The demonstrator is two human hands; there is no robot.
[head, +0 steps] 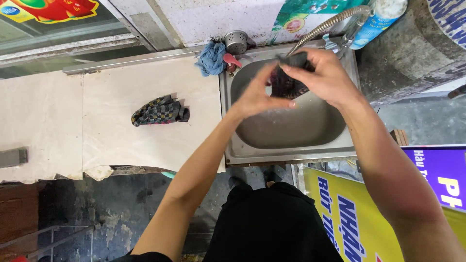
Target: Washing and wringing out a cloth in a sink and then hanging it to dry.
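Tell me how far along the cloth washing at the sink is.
Done: hard to tell; a checkered cloth lies bunched on the counter, apart from the sink. In hand: the left hand and right hand grip a dark cloth over the basin. Left: a blue rag sits untouched behind.

Pale stone counter point(111, 131) — front edge chipped and broken near the middle — with a steel sink point(291, 156) set into its right end. On the counter: one crumpled checked cloth point(160, 111), lying alone mid-surface. At the back by the sink corner — a blue rag point(211, 58), bunched.
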